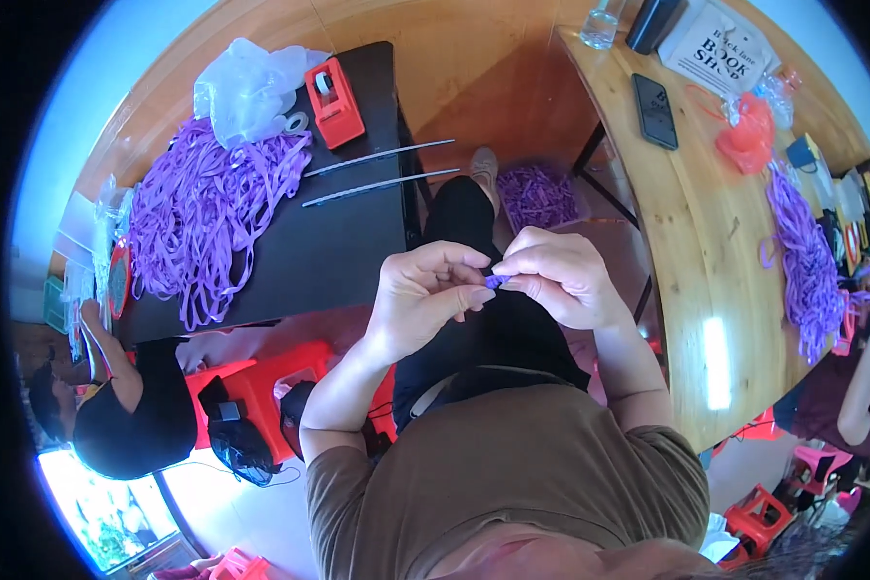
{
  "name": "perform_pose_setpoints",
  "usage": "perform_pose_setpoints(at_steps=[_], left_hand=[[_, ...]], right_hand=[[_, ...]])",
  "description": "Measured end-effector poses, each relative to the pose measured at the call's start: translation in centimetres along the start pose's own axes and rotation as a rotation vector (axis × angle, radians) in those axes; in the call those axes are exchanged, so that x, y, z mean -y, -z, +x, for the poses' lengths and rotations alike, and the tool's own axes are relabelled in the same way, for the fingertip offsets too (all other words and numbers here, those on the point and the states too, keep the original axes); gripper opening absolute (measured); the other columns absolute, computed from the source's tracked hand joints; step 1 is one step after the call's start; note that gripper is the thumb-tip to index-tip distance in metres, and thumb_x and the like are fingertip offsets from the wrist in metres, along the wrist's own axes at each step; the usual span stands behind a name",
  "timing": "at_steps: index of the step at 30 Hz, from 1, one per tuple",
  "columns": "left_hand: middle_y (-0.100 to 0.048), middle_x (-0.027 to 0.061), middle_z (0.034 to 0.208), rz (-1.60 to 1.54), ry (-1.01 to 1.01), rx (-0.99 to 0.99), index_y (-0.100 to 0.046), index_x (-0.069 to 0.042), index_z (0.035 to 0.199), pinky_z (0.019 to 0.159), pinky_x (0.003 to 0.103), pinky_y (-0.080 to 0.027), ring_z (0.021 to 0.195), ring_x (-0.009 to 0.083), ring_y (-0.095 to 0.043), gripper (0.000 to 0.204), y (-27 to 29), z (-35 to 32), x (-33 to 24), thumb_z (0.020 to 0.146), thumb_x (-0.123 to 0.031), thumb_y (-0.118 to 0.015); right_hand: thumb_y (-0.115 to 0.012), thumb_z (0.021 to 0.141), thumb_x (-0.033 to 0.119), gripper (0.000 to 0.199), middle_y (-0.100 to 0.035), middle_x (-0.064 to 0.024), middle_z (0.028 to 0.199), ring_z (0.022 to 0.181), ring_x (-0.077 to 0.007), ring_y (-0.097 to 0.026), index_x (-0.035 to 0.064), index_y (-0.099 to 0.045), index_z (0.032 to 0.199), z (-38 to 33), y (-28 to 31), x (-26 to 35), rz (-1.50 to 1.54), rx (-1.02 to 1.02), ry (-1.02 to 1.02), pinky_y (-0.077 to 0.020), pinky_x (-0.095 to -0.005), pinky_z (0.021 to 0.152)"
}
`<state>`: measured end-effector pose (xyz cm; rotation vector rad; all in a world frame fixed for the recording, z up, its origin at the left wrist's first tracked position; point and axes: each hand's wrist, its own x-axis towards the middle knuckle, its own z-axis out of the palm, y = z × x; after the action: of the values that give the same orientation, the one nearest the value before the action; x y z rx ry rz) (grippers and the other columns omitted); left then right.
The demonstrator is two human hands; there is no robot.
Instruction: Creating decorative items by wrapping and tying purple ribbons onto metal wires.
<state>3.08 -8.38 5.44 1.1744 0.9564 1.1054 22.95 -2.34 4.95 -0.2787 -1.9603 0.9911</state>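
Note:
Above my lap, a small purple ribbon piece (496, 281) is pinched between my two hands. My left hand (432, 294) grips its left side with thumb and fingertips. On its other side, my right hand (557, 277) closes thumb and forefinger on it. Fingers cover most of the piece, so its exact shape is hard to make out. Beyond my hands, on the floor by my shoe, a bin (578, 208) holds many small purple pieces. A big heap of purple ribbons (203, 208) lies on the dark table to my left.
The dark table (333, 261) carries a red tape dispenser (335, 104), a plastic bag (246, 92) and two thin metal rods (382, 187). On the wooden table (691, 232) are a phone (655, 111) and more purple ribbons (804, 261). Other people sit at left and right, near red stools (756, 522).

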Motion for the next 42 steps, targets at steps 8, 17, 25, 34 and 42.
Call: perform_pose_setpoints(at_steps=[8, 17, 25, 34, 42], left_hand=[[-0.065, 0.0074, 0.079, 0.042, 0.054, 0.015, -0.062, 0.002, 0.101, 0.048, 0.016, -0.044, 0.062, 0.0074, -0.060, 0.026, -0.2, 0.2, -0.1, 0.076, 0.006, -0.068], [-0.064, 0.0060, 0.073, 0.051, 0.098, 0.044, -0.063, 0.001, 0.099, 0.045, 0.015, -0.040, 0.057, 0.0058, -0.057, 0.024, -0.1, 0.4, -0.2, 0.076, 0.006, -0.068], [-0.060, 0.0004, 0.072, -0.102, -0.006, 0.061, -0.063, -0.001, 0.102, 0.050, 0.016, -0.039, 0.060, 0.0022, -0.053, 0.026, -0.2, 0.0, 0.7, 0.079, 0.008, -0.064], [-0.060, 0.0020, 0.074, -0.115, -0.106, 0.099, -0.061, -0.001, 0.108, 0.055, 0.017, -0.042, 0.063, 0.0041, -0.053, 0.030, -0.1, -0.2, 0.8, 0.079, 0.010, -0.061], [-0.062, 0.0034, 0.075, -0.125, -0.068, 0.050, -0.058, -0.001, 0.113, 0.050, 0.016, -0.041, 0.059, 0.0044, -0.055, 0.037, 0.0, 0.9, -0.2, 0.078, 0.008, -0.065]], right_hand=[[-0.067, 0.069, -0.006, 0.022, -0.059, -0.0124, 0.071, 0.059, -0.0248, -0.058, -0.0019, -0.061, 0.090, 0.0, 0.9, -0.3, -0.140, 0.084, 0.082, -0.0443, -0.0312, 0.051], [-0.069, 0.070, 0.007, 0.018, -0.052, -0.0061, 0.072, 0.054, -0.0239, -0.054, 0.0047, -0.061, 0.085, -0.1, 0.5, -0.6, -0.277, 0.141, 0.106, -0.0420, -0.0333, 0.048], [-0.068, 0.071, 0.007, 0.016, -0.052, -0.0062, 0.071, 0.051, -0.0224, -0.052, 0.0041, -0.061, 0.085, -0.3, 0.0, -0.8, -0.222, 0.128, 0.145, -0.0395, -0.0330, 0.045], [-0.066, 0.071, 0.001, 0.017, -0.051, -0.0086, 0.068, 0.051, -0.0236, -0.052, 0.0006, -0.059, 0.087, -0.4, -0.7, -1.1, -0.135, 0.083, 0.201, -0.0375, -0.0338, 0.043], [-0.071, 0.071, 0.002, 0.035, -0.059, -0.0101, 0.077, 0.064, -0.0263, -0.060, 0.0028, -0.061, 0.104, 0.6, 1.1, -0.9, -0.178, 0.045, 0.005, -0.0460, -0.0332, 0.055]])
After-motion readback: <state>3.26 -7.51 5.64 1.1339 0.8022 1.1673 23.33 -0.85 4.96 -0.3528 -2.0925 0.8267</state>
